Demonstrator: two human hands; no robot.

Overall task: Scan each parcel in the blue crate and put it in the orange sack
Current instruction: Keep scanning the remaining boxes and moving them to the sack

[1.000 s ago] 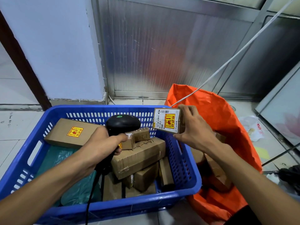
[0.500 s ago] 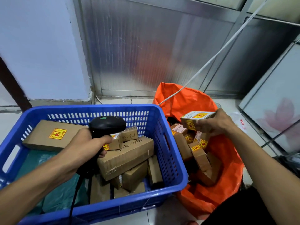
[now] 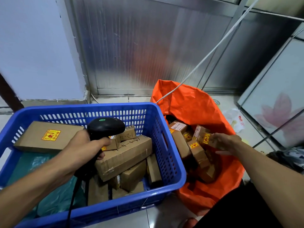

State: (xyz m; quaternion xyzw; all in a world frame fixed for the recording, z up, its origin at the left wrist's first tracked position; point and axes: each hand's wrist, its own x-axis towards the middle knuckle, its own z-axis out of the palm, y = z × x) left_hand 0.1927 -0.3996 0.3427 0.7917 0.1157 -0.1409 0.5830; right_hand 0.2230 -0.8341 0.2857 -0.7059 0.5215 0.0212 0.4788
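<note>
Several cardboard parcels remain heaped in the blue crate, among them a flat box with a yellow sticker and a green plastic mailer along the left side. The left hand is wrapped round the grip of a black scanner, held over the crate with its cable trailing down across the near rim. The right hand reaches into the orange sack just beside the crate, fingers on a small parcel that sits among the boxes already there; whether it is gripped or being let go is hard to tell. The likely trouble from here: the sack's soft mouth could sag or fold inward as the pile grows, so a dropped parcel may slide out onto the floor. The dangling cable could also snag on the crate rim or a box corner when the scanner swings to the next label, tugging the aim off.
</note>
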